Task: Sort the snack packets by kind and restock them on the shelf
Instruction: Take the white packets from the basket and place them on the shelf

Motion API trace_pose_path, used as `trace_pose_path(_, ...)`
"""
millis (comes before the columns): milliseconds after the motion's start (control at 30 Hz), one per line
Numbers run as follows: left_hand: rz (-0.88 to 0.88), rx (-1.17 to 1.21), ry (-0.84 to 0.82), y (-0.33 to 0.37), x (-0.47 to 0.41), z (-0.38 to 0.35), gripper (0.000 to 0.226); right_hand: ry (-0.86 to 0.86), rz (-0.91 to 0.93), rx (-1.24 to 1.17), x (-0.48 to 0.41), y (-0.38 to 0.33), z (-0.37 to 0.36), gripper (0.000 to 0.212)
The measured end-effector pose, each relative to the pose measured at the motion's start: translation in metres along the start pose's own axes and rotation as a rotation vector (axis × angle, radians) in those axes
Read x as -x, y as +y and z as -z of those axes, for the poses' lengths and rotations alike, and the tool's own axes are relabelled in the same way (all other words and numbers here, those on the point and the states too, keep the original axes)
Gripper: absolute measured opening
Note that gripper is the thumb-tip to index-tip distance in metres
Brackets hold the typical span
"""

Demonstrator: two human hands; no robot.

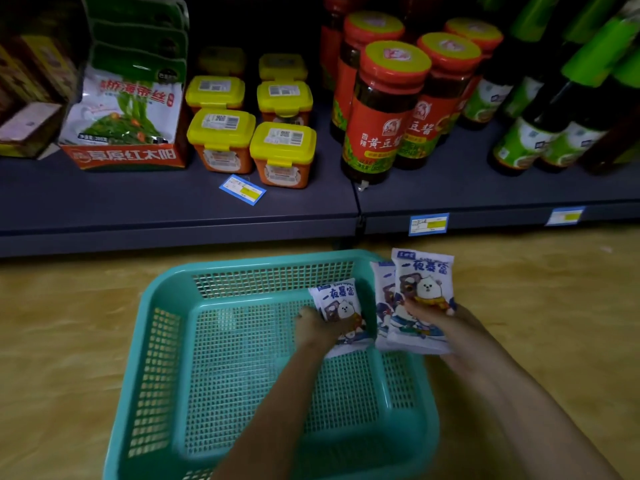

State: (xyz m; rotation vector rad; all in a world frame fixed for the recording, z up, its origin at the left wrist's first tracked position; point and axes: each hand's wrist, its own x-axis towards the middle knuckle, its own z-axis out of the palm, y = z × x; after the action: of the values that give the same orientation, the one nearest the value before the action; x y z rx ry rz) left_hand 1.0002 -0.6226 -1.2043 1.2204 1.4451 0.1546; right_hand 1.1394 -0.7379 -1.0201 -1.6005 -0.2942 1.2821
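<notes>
Now I am gathering: my left hand (313, 322) closes on one packet (341, 310) inside the basket (166, 341), mid-frame; my right hand (446, 322) grips two matching packets (420, 292) over its right rim. Next, I judge, comes carrying them to the shelf (173, 202) above.

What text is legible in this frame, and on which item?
"一夜暴富": white snack packets in both hands.
"草原红太阳": orange carton.
"黄豆": front jar's red label.
"豆酱": label of the jar behind.
Shelf price tags, tub lid stickers: too blurred.
</notes>
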Motion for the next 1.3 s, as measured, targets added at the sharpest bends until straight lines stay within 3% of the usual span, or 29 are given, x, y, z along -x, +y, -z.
trace_pose_path(67, 0.041, 0.041, -0.026, 0.035, 0.034, 0.007, 0.093, -0.002, -0.010, 0.015, 0.006, 0.000, 0.009, 0.039)
trace_pose_path(133, 0.076, 0.031, -0.064, 0.050, 0.049, 0.003, 0.063, -0.010, -0.026, 0.023, 0.011, 0.001, 0.016, 0.061)
trace_pose_path(200, 0.082, 0.013, -0.074, 0.052, 0.050, -0.006, 0.050, -0.001, -0.027, 0.009, 0.015, 0.001, 0.022, 0.053)
trace_pose_path(267, 0.055, -0.025, -0.065, 0.054, 0.052, -0.012, 0.056, 0.002, -0.021, -0.026, 0.018, -0.001, 0.026, 0.029)
trace_pose_path(333, 0.023, -0.044, -0.037, 0.055, 0.053, -0.017, 0.060, 0.021, -0.032, -0.055, 0.018, 0.000, 0.027, 0.019)
trace_pose_path(467, 0.013, 0.168, -0.046, 0.064, 0.064, -0.003, 0.049, 0.049, -0.056, -0.104, 0.012, 0.001, 0.018, 0.017)
trace_pose_path(700, -0.128, 0.484, -0.167, 0.106, 0.108, 0.109, 0.064, 0.007, -0.021, -0.039, 0.011, -0.040, -0.029, 0.021)
trace_pose_path(833, -0.173, 0.614, -0.112, 0.139, 0.172, 0.187, 0.069, -0.025, -0.036, -0.050, 0.050, -0.094, -0.064, 0.020)
trace_pose_path(933, -0.161, 0.671, -0.100, 0.176, 0.245, 0.244, 0.061, -0.016, -0.041, -0.030, 0.100, -0.147, -0.096, 0.038)
trace_pose_path(1033, -0.139, 0.637, -0.038, 0.225, 0.326, 0.309, 0.091, -0.066, -0.013, -0.044, 0.163, -0.225, -0.131, 0.040)
trace_pose_path(1100, -0.173, 0.627, 0.002, 0.268, 0.385, 0.350, 0.107, -0.118, 0.015, -0.062, 0.210, -0.287, -0.156, 0.058)
trace_pose_path(1133, -0.201, 0.620, 0.020, 0.292, 0.414, 0.369, 0.104, -0.148, 0.044, -0.067, 0.235, -0.318, -0.167, 0.067)
trace_pose_path(1167, -0.227, 0.617, 0.030, 0.318, 0.444, 0.387, 0.096, -0.179, 0.076, -0.064, 0.260, -0.351, -0.177, 0.066)
trace_pose_path(1233, -0.270, 0.610, 0.041, 0.367, 0.502, 0.423, 0.080, -0.224, 0.134, -0.062, 0.309, -0.414, -0.192, 0.037)
trace_pose_path(1300, -0.307, 0.620, 0.046, 0.413, 0.559, 0.457, 0.075, -0.248, 0.166, -0.054, 0.359, -0.475, -0.205, 0.024)
